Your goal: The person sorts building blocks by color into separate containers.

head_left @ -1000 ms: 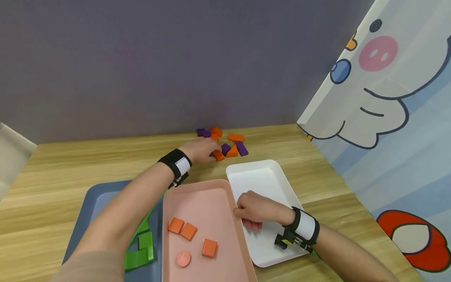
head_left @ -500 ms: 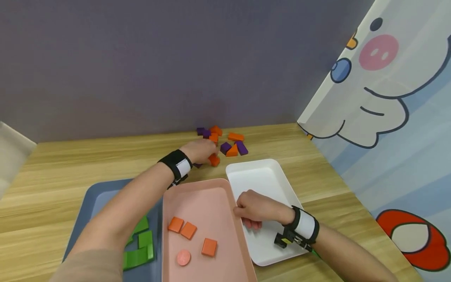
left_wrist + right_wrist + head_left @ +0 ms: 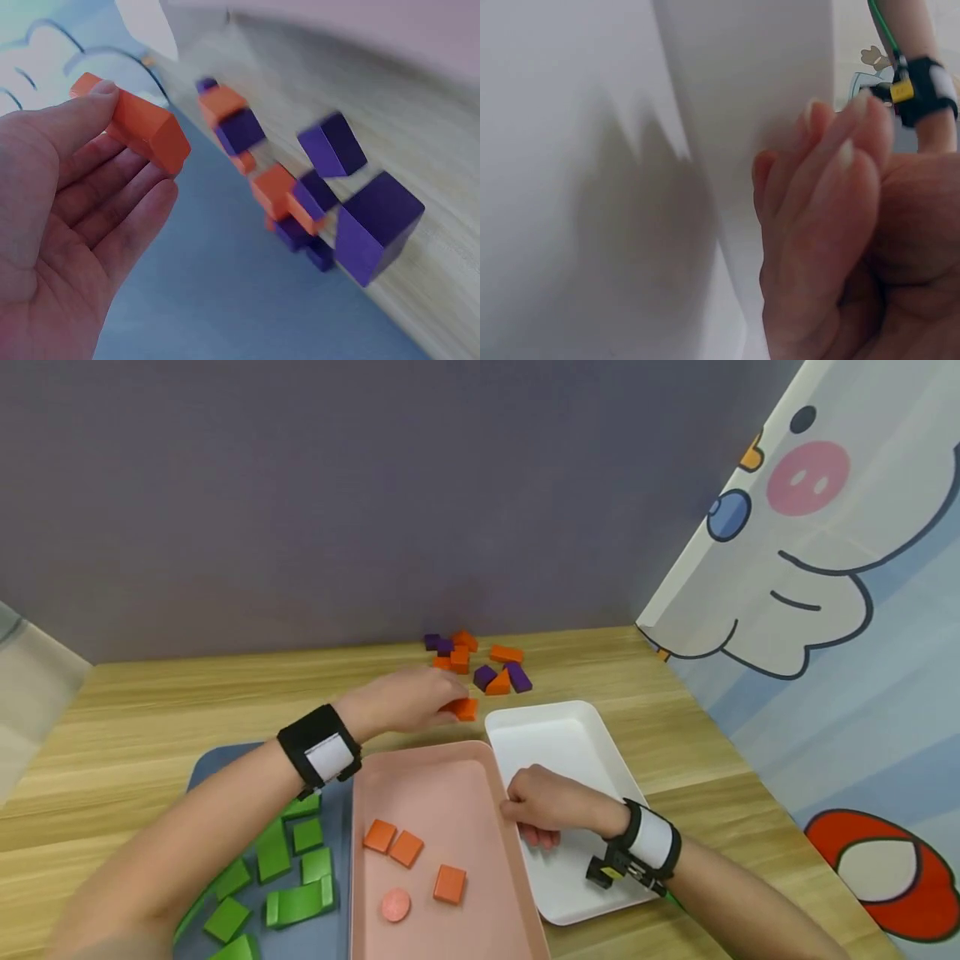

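My left hand (image 3: 407, 700) pinches an orange block (image 3: 139, 124) between thumb and fingers, over the table in front of a scattered group of blocks. In the left wrist view, the palm faces the camera and the thumb lies on the block's top. Behind it are purple blocks (image 3: 379, 225) and more orange blocks (image 3: 274, 187). My right hand (image 3: 555, 802) hangs over the left side of the white tray (image 3: 566, 897), beside the pink tray's rim. Its fingers (image 3: 821, 217) are loosely curled with nothing visible in them.
The pink tray (image 3: 420, 760) holds several flat orange squares (image 3: 450, 884) and a round pink piece (image 3: 396, 905). Left of it, under my left forearm, a blue-grey tray (image 3: 341, 860) contains several green blocks (image 3: 300, 902). A grey wall (image 3: 375, 527) rises behind the table.
My left hand has drawn back toward the front left with an orange block, away from the group. More green blocks show as the forearm shifts left. My right hand has stayed put.
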Demonstrator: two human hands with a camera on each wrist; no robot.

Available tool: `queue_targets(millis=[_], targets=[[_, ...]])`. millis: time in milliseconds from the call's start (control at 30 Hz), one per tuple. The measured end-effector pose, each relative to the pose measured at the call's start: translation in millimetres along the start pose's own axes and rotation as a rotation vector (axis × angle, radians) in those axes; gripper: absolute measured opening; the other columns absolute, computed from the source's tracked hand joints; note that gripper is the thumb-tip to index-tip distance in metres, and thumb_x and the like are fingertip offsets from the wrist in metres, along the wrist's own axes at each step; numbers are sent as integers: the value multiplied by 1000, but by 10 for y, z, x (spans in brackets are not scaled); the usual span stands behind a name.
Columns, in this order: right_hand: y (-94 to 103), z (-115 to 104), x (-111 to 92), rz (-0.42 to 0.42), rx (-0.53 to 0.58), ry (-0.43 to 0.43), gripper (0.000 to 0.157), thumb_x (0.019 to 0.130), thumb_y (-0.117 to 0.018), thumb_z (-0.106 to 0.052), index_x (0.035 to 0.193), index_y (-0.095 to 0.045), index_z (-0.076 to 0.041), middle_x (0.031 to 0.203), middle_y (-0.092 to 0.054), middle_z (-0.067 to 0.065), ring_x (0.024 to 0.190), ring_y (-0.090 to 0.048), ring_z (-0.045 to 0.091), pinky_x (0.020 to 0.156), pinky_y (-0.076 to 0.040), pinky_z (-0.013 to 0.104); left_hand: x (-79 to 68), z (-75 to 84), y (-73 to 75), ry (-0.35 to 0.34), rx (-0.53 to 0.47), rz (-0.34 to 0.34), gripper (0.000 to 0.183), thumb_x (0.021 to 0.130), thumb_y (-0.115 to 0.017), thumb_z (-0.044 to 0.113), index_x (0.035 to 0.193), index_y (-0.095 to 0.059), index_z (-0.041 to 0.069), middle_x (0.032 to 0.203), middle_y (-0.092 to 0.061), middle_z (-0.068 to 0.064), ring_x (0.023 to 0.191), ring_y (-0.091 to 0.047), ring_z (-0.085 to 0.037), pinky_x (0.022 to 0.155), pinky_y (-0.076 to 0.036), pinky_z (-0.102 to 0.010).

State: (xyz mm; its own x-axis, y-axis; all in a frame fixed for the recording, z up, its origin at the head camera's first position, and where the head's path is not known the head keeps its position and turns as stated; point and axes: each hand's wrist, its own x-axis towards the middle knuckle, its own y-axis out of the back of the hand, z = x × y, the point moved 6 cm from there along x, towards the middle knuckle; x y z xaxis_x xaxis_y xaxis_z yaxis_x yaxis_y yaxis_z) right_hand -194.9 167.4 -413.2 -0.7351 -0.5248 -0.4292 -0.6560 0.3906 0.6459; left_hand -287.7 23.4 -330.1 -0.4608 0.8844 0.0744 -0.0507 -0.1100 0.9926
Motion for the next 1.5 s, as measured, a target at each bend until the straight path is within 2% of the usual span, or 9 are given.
queue_targets(millis=[267,400,600,733,867,1033,1200,1367,1500], targets=[[-13,24,15,-6,-3,-13,42,92,-46,-18,53,-61,-11,43,-54,-3,34,-52,11,38,-46,31,-437,584,-179,-92,138,-50,17,92,-60,31,102,-65,17,90,-63,4,80,-57,-10,75,-51,-24],[-15,28,18,-8,-6,-22,42,93,-47,-18,54,-61,-10,43,-54,-3,34,-51,11,38,-46,30,-565,916,-193,-155,152,-91,16,93,-59,33,96,-64,18,82,-57,8,77,-52,-7,75,-48,-21],[-8,30,18,-4,-12,-26,42,93,-47,-18,54,-60,-10,43,-53,-3,34,-51,11,38,-45,29,-700,1436,-155,-328,152,-115,12,92,-60,32,96,-64,22,80,-54,13,74,-49,-1,73,-46,-14],[-9,22,11,-4,-14,-25,42,93,-47,-18,54,-60,-10,43,-53,-3,34,-50,10,37,-45,29,-769,1676,-230,-437,154,-158,14,94,-56,36,99,-65,26,82,-55,16,74,-48,4,69,-43,-10],[1,9,-5,3,-8,-20,42,93,-46,-18,54,-61,-8,43,-53,-3,34,-51,10,37,-45,30,-817,1800,-387,-497,143,-204,16,95,-52,42,95,-64,30,83,-56,19,71,-46,6,63,-38,-11],[13,-17,-15,8,-9,0,42,92,-46,-17,54,-62,-7,42,-54,-2,33,-51,11,37,-46,31,-856,1868,-566,-517,66,-242,18,94,-53,43,88,-66,32,82,-59,21,68,-42,8,62,-34,-9],[15,-24,-11,5,-16,5,43,92,-46,-17,54,-62,-7,42,-54,-2,34,-51,11,38,-46,31,-850,1920,-669,-529,98,-264,13,91,-58,41,85,-67,33,76,-57,21,63,-38,7,58,-32,-10],[18,-16,-10,-2,-13,-5,43,92,-46,-18,54,-62,-8,43,-54,-2,34,-52,11,38,-47,31,-836,1914,-660,-493,96,-295,14,91,-58,43,88,-67,32,76,-58,21,62,-39,6,58,-33,-10],[24,-10,-13,1,-12,-13,43,92,-45,-18,54,-61,-9,43,-54,-2,34,-52,11,38,-46,31,-796,1871,-512,-472,130,-257,9,90,-60,40,89,-64,33,79,-59,20,66,-44,6,59,-36,-10]])
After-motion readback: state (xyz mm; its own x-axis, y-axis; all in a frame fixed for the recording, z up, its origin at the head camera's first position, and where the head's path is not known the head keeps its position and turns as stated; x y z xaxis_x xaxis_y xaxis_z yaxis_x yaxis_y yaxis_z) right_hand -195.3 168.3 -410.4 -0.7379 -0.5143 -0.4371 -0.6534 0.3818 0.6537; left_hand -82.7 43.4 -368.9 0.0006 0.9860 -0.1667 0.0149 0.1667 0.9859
